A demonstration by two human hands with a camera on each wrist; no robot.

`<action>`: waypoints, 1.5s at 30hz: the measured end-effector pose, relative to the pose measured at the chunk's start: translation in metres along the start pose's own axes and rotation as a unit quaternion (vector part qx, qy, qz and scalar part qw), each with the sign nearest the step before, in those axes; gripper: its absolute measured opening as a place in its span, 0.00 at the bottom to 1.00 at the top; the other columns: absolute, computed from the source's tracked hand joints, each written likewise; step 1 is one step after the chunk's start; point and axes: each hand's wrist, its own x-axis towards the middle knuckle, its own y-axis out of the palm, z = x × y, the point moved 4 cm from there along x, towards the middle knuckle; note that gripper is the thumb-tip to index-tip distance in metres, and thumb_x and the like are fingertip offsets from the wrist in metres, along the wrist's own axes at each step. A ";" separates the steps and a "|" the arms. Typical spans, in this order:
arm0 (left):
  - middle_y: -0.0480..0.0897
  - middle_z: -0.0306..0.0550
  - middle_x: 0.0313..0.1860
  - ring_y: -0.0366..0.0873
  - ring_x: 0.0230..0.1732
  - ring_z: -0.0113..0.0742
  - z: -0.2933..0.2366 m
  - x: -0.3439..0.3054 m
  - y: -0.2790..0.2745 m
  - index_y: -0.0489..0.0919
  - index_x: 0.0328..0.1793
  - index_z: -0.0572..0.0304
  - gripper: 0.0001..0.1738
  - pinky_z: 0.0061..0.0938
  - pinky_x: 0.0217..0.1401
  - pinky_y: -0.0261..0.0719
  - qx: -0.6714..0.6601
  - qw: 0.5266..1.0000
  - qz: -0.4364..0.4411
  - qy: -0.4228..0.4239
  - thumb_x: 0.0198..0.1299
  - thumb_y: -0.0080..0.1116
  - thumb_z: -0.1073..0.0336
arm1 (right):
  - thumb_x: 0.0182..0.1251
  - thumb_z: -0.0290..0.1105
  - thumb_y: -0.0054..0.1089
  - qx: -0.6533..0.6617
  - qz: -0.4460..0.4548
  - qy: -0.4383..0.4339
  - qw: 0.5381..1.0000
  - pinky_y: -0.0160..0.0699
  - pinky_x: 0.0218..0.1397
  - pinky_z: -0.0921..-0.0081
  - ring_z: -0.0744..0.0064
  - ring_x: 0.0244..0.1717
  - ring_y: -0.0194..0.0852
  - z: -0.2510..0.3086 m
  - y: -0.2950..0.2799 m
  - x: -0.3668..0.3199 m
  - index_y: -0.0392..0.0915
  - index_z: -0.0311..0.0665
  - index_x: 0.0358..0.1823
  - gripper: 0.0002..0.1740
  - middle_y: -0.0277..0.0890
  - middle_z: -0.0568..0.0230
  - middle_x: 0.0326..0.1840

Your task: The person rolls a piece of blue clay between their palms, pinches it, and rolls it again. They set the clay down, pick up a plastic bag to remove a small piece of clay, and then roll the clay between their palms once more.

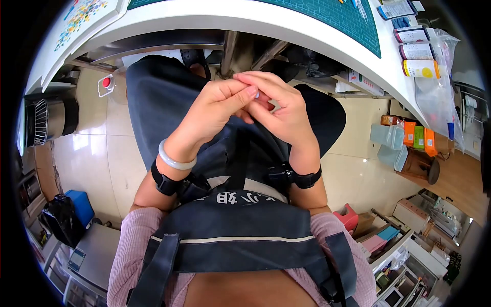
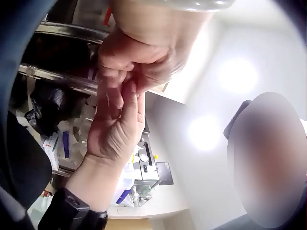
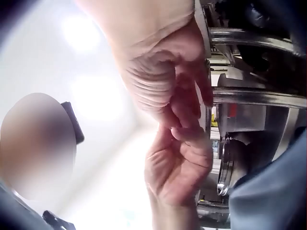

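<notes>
Both bare hands meet above the lap in the head view. The left hand, with a pale bangle on its wrist, has its thumb pressed toward bent fingers. At that thumb's tip shows a small pale bluish-white piece, mostly hidden by fingers. The right hand comes in from the other side, its curled fingers against the left fingertips and pinching at the same spot. In the left wrist view the right palm faces the camera below the left hand. What the piece is, I cannot tell.
A white table curves in front, bearing a green cutting mat. Several bottles, one a yellow-and-white bottle, stand at its right edge beside a clear plastic bag. Metal table legs are ahead of the knees. A dark apron covers the lap.
</notes>
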 end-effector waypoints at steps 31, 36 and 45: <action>0.79 0.47 0.43 0.75 0.44 0.29 0.001 0.004 0.008 0.79 0.48 0.69 0.27 0.22 0.45 0.72 0.011 1.000 0.026 -0.008 0.68 0.43 0.49 | 0.71 0.34 0.48 0.187 -0.144 0.049 0.971 0.78 0.35 0.82 0.80 0.33 0.79 -0.029 0.009 -0.007 0.78 0.29 0.39 0.15 0.82 0.61 0.40; 0.80 0.40 0.28 0.75 0.30 0.23 0.000 0.006 -0.003 0.80 0.40 0.68 0.14 0.15 0.32 0.69 0.025 0.997 -0.044 0.059 0.64 0.53 0.62 | 0.73 0.41 0.43 0.320 -0.062 0.044 0.945 0.65 0.32 0.90 0.85 0.29 0.65 -0.021 0.017 -0.002 0.77 0.32 0.51 0.21 0.75 0.59 0.56; 0.80 0.40 0.23 0.74 0.24 0.22 -0.002 0.002 -0.002 0.80 0.32 0.68 0.13 0.15 0.23 0.69 0.077 0.981 -0.083 0.156 0.65 0.51 0.66 | 0.70 0.31 0.49 0.084 -0.160 -0.018 0.983 0.71 0.28 0.86 0.81 0.27 0.73 -0.006 0.018 -0.003 0.79 0.31 0.45 0.13 0.82 0.61 0.40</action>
